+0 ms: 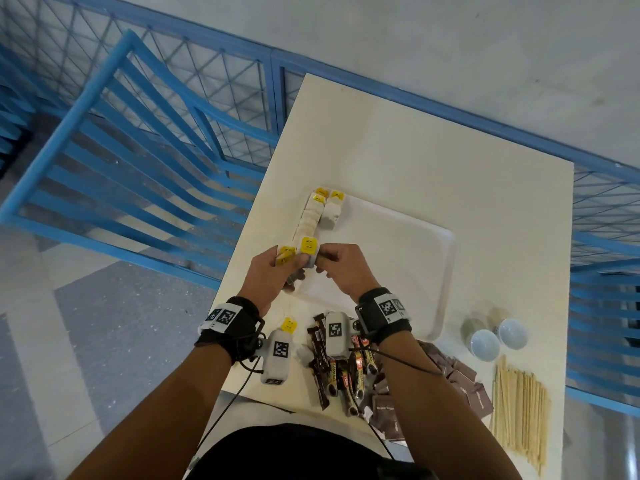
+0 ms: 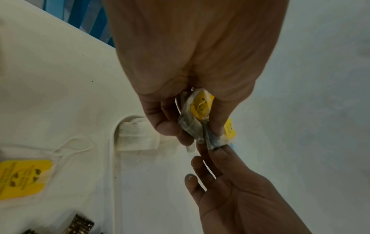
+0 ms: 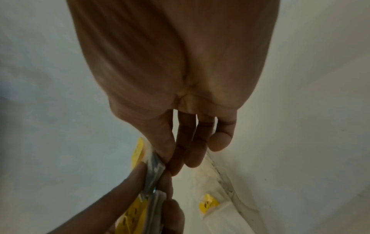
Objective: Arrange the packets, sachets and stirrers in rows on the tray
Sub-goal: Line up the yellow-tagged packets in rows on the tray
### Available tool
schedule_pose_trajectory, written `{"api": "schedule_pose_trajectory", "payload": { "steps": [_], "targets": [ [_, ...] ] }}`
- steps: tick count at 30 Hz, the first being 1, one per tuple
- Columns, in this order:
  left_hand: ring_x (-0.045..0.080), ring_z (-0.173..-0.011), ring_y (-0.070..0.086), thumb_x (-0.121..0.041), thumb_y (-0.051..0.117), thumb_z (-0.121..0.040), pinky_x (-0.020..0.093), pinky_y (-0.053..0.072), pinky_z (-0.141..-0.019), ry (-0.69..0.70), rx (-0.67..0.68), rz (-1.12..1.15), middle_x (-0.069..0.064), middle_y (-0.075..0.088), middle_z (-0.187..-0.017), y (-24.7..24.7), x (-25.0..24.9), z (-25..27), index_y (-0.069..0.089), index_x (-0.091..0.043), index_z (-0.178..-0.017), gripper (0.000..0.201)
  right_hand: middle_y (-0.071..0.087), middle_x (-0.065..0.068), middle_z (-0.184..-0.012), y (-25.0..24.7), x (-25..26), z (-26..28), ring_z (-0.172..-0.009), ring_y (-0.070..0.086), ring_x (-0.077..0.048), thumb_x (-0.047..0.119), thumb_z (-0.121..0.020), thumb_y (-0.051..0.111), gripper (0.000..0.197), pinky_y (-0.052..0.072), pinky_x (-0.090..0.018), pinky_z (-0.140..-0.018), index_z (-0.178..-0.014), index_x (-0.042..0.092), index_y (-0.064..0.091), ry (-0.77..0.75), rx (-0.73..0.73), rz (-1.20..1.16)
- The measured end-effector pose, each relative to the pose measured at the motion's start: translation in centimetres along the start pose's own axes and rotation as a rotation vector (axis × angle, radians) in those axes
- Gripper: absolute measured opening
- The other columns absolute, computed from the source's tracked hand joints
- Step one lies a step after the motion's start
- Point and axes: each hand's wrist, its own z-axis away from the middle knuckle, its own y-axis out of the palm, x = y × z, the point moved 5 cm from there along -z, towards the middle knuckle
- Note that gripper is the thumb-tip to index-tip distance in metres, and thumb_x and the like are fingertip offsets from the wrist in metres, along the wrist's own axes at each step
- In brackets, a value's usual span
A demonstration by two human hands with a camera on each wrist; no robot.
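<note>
Tea bags with yellow tags (image 1: 300, 252) are bunched in the left hand (image 1: 273, 275), whose fingers and thumb curl round the small stack above the tray's (image 1: 415, 244) near left corner. The right hand (image 1: 341, 268) meets it there, thumb and forefinger pinching the edge of one bag in that stack, the other fingers (image 3: 220, 139) loosely bent and holding nothing. More tea bags (image 1: 320, 211) already lie on the tray in two short rows along its left edge, yellow tags at the far end. One loose tea bag (image 1: 288, 325) lies on the white table (image 1: 398, 150) just off the tray's near left corner, its string looped beside it. Near the tray's near edge sit a heap of dark coffee sticks (image 1: 332, 368) and brown sugar sachets (image 1: 464, 379). Beyond the tray's near right corner stand two small white bowls (image 1: 498, 339), with a bundle of wooden stirrers (image 1: 519, 410) nearer the person than the bowls.
</note>
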Motion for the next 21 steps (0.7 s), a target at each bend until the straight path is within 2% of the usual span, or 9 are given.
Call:
{"api": "schedule_pose_trajectory", "payload": {
  "steps": [2, 5, 7, 10, 13, 17, 21],
  "targets": [
    [0.029, -0.078, 0.062, -0.027, 0.078, -0.092, 0.042, 0.049, -0.07, -0.004, -0.025, -0.002, 0.014, 0.069, -0.079, 0.0, 0.1, -0.2, 0.066, 0.003, -0.106, 0.036, 0.076, -0.005, -0.088, -0.1, -0.1, 0.0, -0.07, 0.064, -0.006, 0.01, -0.093, 0.064, 0.019, 0.046, -0.016, -0.066, -0.102, 0.016, 0.079, 0.028, 0.014, 0.0],
    [0.028, -0.075, 0.062, -0.027, 0.078, -0.092, 0.04, 0.049, -0.067, -0.003, -0.05, -0.019, 0.012, 0.069, -0.076, 0.1, 0.0, -0.3, 0.066, -0.002, -0.1, 0.029, 0.073, 0.002, -0.086, -0.2, 0.1, 0.1, -0.07, 0.062, -0.007, 0.007, -0.095, 0.061, 0.021, 0.045, -0.014, -0.063, -0.105, 0.015, 0.079, 0.054, 0.031, -0.055],
    [0.027, -0.073, 0.063, -0.029, 0.077, -0.092, 0.039, 0.05, -0.065, 0.009, -0.056, -0.047, 0.013, 0.07, -0.076, 0.2, -0.1, -0.3, 0.067, -0.005, -0.098, 0.027, 0.073, 0.004, -0.085, -0.2, 0.2, 0.3, -0.071, 0.061, -0.008, 0.011, -0.096, 0.063, 0.017, 0.046, -0.017, -0.062, -0.103, 0.014, 0.079, 0.059, 0.026, -0.11],
    [0.021, -0.068, 0.064, -0.029, 0.077, -0.092, 0.035, 0.051, -0.06, 0.027, -0.063, -0.085, 0.011, 0.071, -0.076, 0.3, -0.3, -0.4, 0.067, -0.001, -0.101, 0.032, 0.077, -0.001, -0.089, -0.3, 0.0, 0.4, -0.068, 0.062, -0.006, 0.021, -0.097, 0.066, 0.015, 0.049, -0.022, -0.062, -0.102, 0.014, 0.079, 0.044, -0.023, -0.11],
    [0.014, -0.062, 0.063, -0.031, 0.077, -0.092, 0.031, 0.051, -0.057, 0.025, -0.073, -0.097, 0.01, 0.071, -0.076, 0.4, -0.5, -0.5, 0.067, 0.001, -0.104, 0.035, 0.076, -0.004, -0.089, -0.5, -0.3, 0.0, -0.067, 0.062, -0.006, 0.018, -0.098, 0.066, 0.015, 0.05, -0.022, -0.062, -0.102, 0.01, 0.078, 0.041, -0.053, -0.124],
    [0.019, -0.071, 0.066, -0.031, 0.077, -0.092, 0.033, 0.051, -0.058, -0.009, -0.06, -0.077, 0.015, 0.076, -0.091, 0.0, -0.2, -0.9, 0.069, -0.003, -0.105, 0.032, 0.073, 0.0, -0.081, -1.8, -0.7, -1.4, -0.065, 0.063, -0.006, 0.019, -0.094, 0.071, 0.009, 0.051, -0.023, -0.064, -0.097, 0.015, 0.078, 0.082, -0.181, -0.119],
    [0.014, -0.065, 0.065, -0.028, 0.074, -0.095, 0.03, 0.051, -0.058, -0.048, -0.048, -0.1, 0.002, 0.075, -0.078, -0.7, 0.4, -0.8, 0.069, -0.006, -0.099, 0.023, 0.075, -0.006, -0.08, -2.9, -1.7, -3.9, -0.076, 0.07, -0.021, 0.03, -0.089, 0.076, 0.01, 0.057, -0.035, -0.072, -0.087, 0.02, 0.078, 0.137, -0.332, -0.043]
  ]
}}
